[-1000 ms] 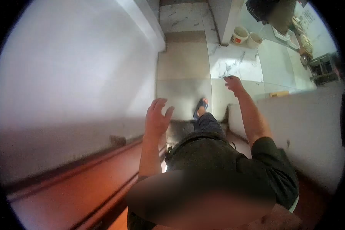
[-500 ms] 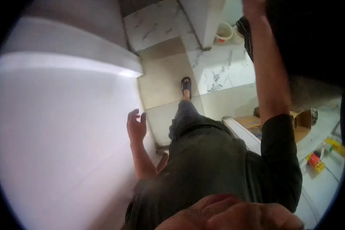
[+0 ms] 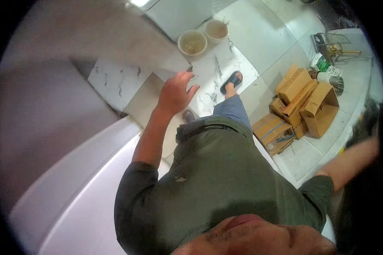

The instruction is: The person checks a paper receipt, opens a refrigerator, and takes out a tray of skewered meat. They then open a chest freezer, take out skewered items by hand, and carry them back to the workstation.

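My left hand is raised in front of my body on the left, over the marbled floor tiles. Its fingers are loosely curved, the thumb stands apart from them, and nothing is held. Below it in the picture, toward the two buckets, no contact shows. My right forearm reaches out at the right, and the hand itself is lost past the dark edge of the view. A dark sandal is on one foot, on a white marbled tile; part of the other foot shows beside my left hand.
Two pale buckets stand on the floor ahead. Several open cardboard boxes lie to the right, with a white and green container and a metal frame beyond. A white wall or panel edge runs along the left.
The view has turned right and moved forward, bringing the buckets nearer and the boxes into full view. My right arm has swung down and outward, taking its hand out of sight.
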Available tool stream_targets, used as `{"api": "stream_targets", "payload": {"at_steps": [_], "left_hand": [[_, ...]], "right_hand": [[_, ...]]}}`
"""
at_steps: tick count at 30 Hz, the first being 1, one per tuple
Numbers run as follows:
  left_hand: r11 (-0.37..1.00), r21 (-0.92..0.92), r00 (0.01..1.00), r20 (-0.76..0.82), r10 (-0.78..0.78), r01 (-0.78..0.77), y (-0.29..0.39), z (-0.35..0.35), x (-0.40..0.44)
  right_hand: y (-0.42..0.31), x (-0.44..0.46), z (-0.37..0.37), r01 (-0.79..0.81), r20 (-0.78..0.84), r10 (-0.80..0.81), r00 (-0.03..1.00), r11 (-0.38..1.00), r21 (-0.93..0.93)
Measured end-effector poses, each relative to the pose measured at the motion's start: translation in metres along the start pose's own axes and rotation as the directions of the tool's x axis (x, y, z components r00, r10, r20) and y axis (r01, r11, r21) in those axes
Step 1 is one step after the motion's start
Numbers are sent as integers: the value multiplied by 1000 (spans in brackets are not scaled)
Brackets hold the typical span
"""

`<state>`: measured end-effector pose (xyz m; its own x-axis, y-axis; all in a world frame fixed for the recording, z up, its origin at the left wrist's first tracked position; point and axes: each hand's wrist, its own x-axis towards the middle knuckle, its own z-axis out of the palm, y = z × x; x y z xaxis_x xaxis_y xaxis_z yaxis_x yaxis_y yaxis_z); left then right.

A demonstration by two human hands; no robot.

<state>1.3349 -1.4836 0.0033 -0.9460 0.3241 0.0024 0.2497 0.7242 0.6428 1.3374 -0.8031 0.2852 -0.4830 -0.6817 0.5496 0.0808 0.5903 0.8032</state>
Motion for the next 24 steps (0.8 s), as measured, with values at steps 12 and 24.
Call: {"api": "stream_targets", "payload": {"at_steps": [12,24], "left_hand": [[958,-117,931,-232,-282,261,18,34,358],[988,-49,983,-103,-153,149,55,100,749]], "right_hand": [[151,-57,248,-803,33,955,296,229,550],[-182,-98,634,-871,982,3,-187,462,-168]]}}
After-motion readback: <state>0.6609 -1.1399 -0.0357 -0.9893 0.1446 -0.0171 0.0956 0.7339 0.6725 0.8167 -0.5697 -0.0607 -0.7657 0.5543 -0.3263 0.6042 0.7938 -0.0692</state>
